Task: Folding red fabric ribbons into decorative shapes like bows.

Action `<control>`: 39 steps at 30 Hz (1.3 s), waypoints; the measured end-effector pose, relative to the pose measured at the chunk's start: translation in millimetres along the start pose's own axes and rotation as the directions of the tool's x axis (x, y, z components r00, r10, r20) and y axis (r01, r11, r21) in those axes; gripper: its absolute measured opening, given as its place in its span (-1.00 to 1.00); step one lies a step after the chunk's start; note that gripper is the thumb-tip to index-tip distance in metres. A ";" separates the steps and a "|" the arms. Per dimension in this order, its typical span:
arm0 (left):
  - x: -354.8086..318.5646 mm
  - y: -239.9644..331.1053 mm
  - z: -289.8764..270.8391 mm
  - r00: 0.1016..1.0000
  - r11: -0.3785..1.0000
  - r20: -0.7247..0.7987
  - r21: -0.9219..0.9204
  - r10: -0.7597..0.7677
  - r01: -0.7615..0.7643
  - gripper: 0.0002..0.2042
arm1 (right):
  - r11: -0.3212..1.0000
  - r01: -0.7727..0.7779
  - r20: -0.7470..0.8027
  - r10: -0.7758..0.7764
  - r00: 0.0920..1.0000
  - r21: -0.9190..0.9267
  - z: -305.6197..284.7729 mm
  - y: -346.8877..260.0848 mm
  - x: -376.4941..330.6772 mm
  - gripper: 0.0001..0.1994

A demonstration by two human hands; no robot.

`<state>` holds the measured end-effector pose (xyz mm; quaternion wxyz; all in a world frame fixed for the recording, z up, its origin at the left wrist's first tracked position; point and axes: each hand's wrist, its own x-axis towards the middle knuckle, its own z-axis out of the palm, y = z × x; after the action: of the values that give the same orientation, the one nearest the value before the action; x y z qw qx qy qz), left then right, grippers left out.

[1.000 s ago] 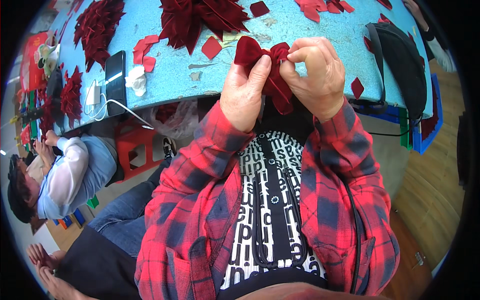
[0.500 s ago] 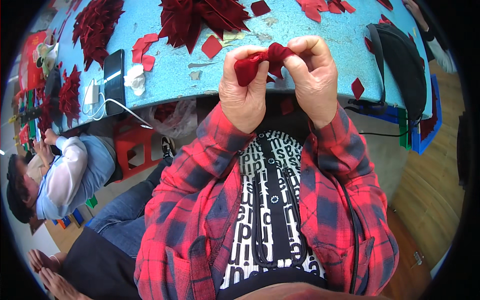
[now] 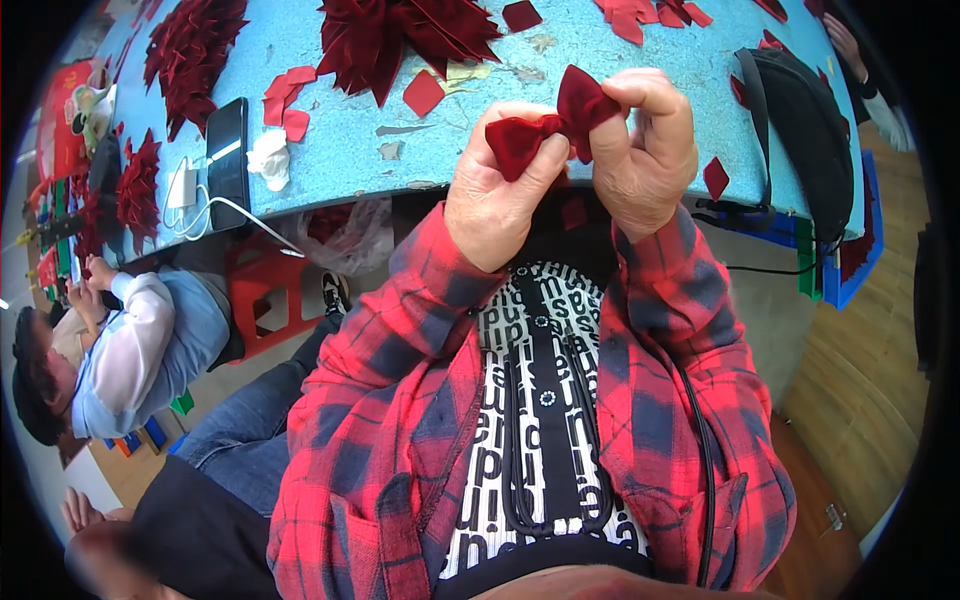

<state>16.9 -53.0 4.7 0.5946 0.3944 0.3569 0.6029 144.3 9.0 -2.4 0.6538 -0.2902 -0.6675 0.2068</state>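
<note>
Both of my hands pinch one small dark red velvet bow (image 3: 548, 122) above the near edge of the light blue table (image 3: 330, 140). My left hand (image 3: 495, 195) grips the bow's left loop between thumb and fingers. The right loop and the gathered middle sit in my right hand (image 3: 645, 150). My red plaid sleeves come up from below. A heap of dark red velvet pieces (image 3: 405, 35) lies on the table beyond my hands, with loose red fabric squares (image 3: 424, 92) around it.
A black phone (image 3: 227, 150) on a white charger cable and a crumpled tissue (image 3: 268, 160) lie at the table's left. A black bag (image 3: 800, 120) rests at the right. More velvet heaps (image 3: 190, 50) sit far left. A person in a pale blue top (image 3: 140, 350) sits at lower left beside a red stool (image 3: 265, 300).
The fabric was a wider bow spread between my hands; both hands have since rolled and pinched it tighter and lifted it slightly toward the table.
</note>
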 end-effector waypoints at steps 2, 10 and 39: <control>0.7 5.7 -3.6 1.000 0.998 0.016 0.069 -0.016 0.014 -0.74 | 0.995 0.090 0.059 -0.087 0.994 -0.054 -10.1 2.7 4.6 -0.77; 18.1 31.5 -32.2 0.938 0.826 0.261 0.458 0.228 -0.328 -0.75 | 0.865 0.438 0.360 -0.338 0.870 -0.246 -26.7 -12.6 12.6 -0.78; 7.3 37.5 -48.4 0.954 0.823 0.297 0.554 -0.051 -0.128 -0.85 | 0.902 0.407 0.445 -0.309 0.841 -0.144 -13.0 -21.7 -15.2 -0.73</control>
<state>-42.9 -45.2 17.9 0.4849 0.6466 0.4177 0.4150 154.3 -18.5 1.3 0.4870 -0.1839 -0.8519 0.0570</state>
